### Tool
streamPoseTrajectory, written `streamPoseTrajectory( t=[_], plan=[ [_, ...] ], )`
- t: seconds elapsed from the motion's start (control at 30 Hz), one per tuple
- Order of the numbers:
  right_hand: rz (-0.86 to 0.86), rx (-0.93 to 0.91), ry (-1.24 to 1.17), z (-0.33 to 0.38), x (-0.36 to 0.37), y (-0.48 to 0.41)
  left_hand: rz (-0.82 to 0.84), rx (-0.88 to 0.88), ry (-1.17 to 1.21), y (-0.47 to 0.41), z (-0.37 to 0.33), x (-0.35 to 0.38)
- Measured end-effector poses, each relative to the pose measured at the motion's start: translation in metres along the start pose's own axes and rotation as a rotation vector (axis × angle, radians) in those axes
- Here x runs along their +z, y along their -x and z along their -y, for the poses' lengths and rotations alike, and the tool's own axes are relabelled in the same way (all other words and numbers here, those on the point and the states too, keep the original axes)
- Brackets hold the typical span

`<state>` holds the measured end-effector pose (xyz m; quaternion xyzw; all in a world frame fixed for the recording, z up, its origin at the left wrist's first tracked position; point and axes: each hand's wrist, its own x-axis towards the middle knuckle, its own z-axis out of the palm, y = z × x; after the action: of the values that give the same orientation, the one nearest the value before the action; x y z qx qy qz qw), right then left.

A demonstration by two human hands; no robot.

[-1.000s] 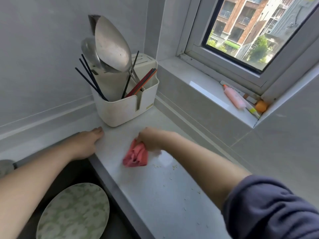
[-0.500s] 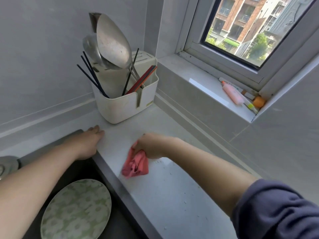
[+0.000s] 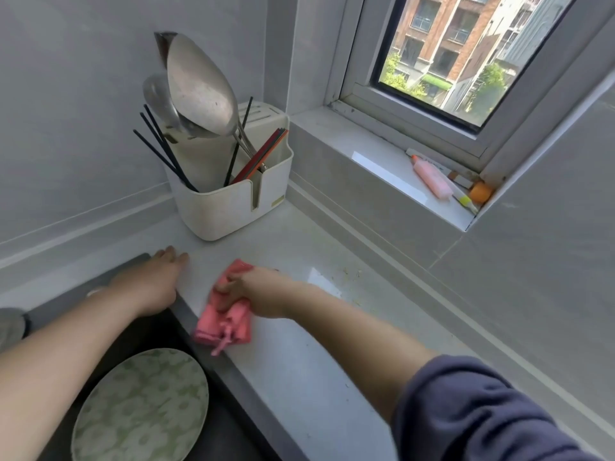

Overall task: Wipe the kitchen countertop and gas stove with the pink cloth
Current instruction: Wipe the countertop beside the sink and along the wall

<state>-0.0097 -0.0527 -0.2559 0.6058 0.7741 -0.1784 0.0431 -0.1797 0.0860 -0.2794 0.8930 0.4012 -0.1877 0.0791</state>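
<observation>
The right hand point(image 3: 263, 291) has its fingers curled into the bunched pink cloth point(image 3: 229, 322), pressing it on the pale countertop point(image 3: 299, 361) at the centre of the frame, right at the edge where a tag of cloth hangs over the dark sink point(image 3: 233, 371). Just beside it, centre left, the left hand point(image 3: 149, 284) lies flat across the sink's corner, fingers straight, holding nothing. Bare counter runs to the lower right and up toward the white utensil holder point(image 3: 233, 207), with crumbs point(image 3: 349, 274) near the wall.
</observation>
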Motion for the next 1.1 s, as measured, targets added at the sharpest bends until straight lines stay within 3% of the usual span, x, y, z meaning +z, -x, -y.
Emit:
streamPoseTrajectory(
  t=[0.17, 0.37, 0.63, 0.83, 0.93, 1.1],
  plan=[
    [0.224, 0.120, -0.058, -0.032, -0.016, 0.054, 0.008, 0.029, 0.040, 0.006, -0.015, 0.004],
    [-0.122, 0.153, -0.139, -0.027, -0.010, 0.060, -0.029, 0.072, 0.059, 0.007, -0.039, 0.002],
    [0.085, 0.142, -0.170, -0.049, 0.004, 0.131, -0.030, 0.149, 0.071, 0.007, -0.075, 0.000],
    [-0.317, 0.224, -0.195, -0.079, -0.028, 0.112, -0.045, 0.178, 0.046, -0.007, -0.101, -0.006],
    [-0.254, 0.310, -0.059, -0.096, -0.020, 0.091, -0.048, 0.182, 0.032, -0.014, -0.116, -0.005],
    [-0.049, 0.386, -0.051, -0.113, -0.012, 0.095, -0.099, 0.168, 0.062, -0.026, -0.118, -0.006]
  ],
)
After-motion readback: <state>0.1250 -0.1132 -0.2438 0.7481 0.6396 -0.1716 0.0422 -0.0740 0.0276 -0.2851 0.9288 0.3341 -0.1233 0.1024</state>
